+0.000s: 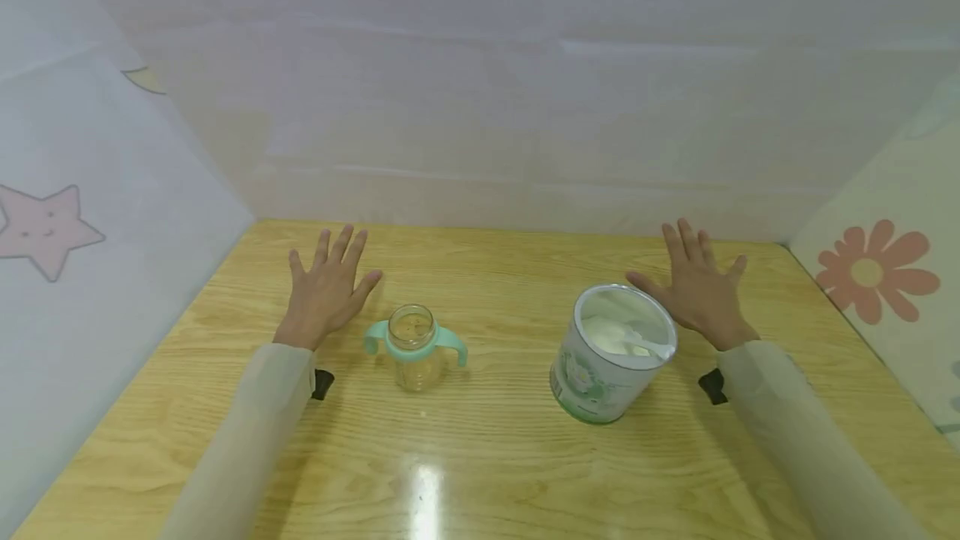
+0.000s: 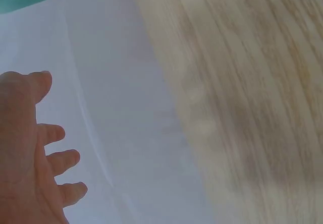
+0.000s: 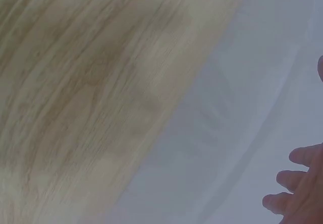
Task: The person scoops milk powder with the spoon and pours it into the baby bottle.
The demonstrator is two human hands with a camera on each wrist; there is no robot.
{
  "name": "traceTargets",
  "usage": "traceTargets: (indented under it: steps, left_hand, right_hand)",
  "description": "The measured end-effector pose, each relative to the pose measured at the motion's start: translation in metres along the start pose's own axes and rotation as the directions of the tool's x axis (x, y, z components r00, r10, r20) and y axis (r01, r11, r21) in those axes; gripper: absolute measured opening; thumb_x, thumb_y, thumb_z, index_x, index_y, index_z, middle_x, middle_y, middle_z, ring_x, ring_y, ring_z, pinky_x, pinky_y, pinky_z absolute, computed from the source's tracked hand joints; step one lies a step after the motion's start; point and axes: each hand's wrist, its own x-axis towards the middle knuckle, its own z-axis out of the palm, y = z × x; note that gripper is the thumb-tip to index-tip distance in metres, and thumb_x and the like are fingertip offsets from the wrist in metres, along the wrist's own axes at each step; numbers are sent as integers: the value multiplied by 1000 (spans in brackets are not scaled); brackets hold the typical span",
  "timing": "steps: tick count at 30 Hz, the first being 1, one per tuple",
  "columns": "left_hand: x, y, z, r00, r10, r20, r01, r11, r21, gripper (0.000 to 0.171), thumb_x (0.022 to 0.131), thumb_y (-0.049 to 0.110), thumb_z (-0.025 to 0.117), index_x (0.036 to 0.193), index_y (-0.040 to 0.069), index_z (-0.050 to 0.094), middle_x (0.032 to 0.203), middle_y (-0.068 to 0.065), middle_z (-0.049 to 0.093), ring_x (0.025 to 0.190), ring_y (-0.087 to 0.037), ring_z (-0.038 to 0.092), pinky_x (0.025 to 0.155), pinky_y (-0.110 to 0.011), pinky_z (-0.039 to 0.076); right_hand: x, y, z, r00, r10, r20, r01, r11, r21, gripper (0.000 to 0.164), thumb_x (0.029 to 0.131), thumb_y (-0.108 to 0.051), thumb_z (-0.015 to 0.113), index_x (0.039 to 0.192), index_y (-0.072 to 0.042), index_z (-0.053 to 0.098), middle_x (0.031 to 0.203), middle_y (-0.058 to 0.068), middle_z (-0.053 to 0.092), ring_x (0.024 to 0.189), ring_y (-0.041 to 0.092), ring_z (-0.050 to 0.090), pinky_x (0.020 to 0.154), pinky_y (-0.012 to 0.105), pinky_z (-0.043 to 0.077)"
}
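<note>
In the head view my left hand [image 1: 321,297] is spread out, fingers straight, to the left of a clear baby bottle [image 1: 418,369] with mint-green handles. The bottle stands upright without a lid. My right hand [image 1: 701,294], fingers also spread, lies to the right of a white milk powder can [image 1: 603,386] with a green base. Part of the thumb is close to the can's rim; whether they touch I cannot tell. A white scoop [image 1: 648,344] rests on the powder inside the open can. Neither hand holds anything. Each wrist view shows fingers extended against the pale backdrop.
A wood-grain table [image 1: 495,473] carries the bottle and the can. Behind it rises a pale cloth backdrop [image 1: 480,107]. The left side panel bears a pink star [image 1: 48,227], the right one a red flower [image 1: 873,272].
</note>
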Motion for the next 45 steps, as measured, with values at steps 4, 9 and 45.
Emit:
traceTargets:
  steps: [4, 9, 45]
  left_hand:
    - [0, 3, -3, 1000, 8, -23, -8, 1000, 1, 66, 102, 43, 37, 153, 8, 16, 158, -19, 13, 144, -45, 8, 105, -75, 5]
    - [-1, 7, -9, 997, 41, -63, -41, 999, 2, 62, 102, 39, 39, 151, 5, 22, 156, -20, 22, 142, -44, 17, 106, -73, 13]
    - [-16, 111, -40, 883, 384, -268, -427, 896, -123, 48, 100, 28, 47, 140, 2, 38, 138, -18, 49, 124, -36, 50, 99, -55, 42]
  right_hand:
    - [-2, 1, -4, 1000, -9, -20, 9, 1000, 12, 98, 89, -67, 43, 153, -7, 1, 158, 23, 0, 142, 50, 4, 93, 83, -5]
    - [-8, 2, -10, 994, -38, -104, 43, 998, 46, 96, 89, -62, 51, 154, -9, 4, 158, 21, 7, 140, 49, 16, 94, 84, 0]
    - [-86, -30, -43, 956, -199, -214, 248, 940, 234, 82, 84, -6, 70, 148, 4, 20, 140, 34, 35, 120, 52, 37, 85, 67, 36]
